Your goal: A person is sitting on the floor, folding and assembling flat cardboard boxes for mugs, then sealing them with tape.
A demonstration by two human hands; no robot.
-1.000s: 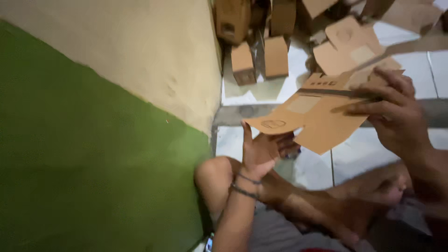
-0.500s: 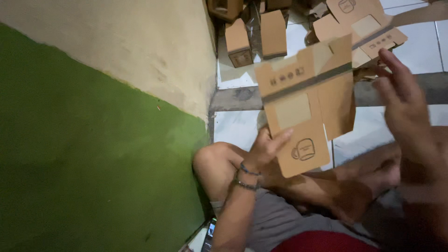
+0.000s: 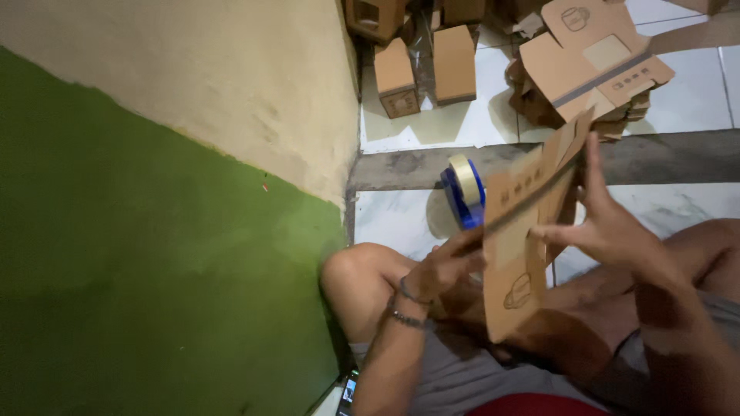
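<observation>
1. holding a flat cardboard box blank (image 3: pixel 524 246) up between both hands, the person sits on the floor beside a green and cream wall (image 3: pixel 169 231), knees bent.
2. the left hand (image 3: pixel 443 266) is closed on the blank's near left edge, fingers curled round it, low down by the knee.
3. the right hand (image 3: pixel 609 227) is wide open, fingers spread and straight, palm pressed flat against the blank's right face; it grips nothing, only props the sheet.
4. the blank stands nearly on edge toward the camera, its long axis running from lower left by the lap up to the upper right, with a dark strip crossing it slantwise.
5. a roll of tape on a blue dispenser (image 3: pixel 465 192) shows just behind the blank's left edge, above the left hand; whether it touches the card i cannot tell. it is nearer the left hand than the right.
6. farther off, on the white tiled floor (image 3: pixel 694 100), lie a stack of flat blanks (image 3: pixel 593 62) and some folded small boxes (image 3: pixel 424 65) against the wall.
</observation>
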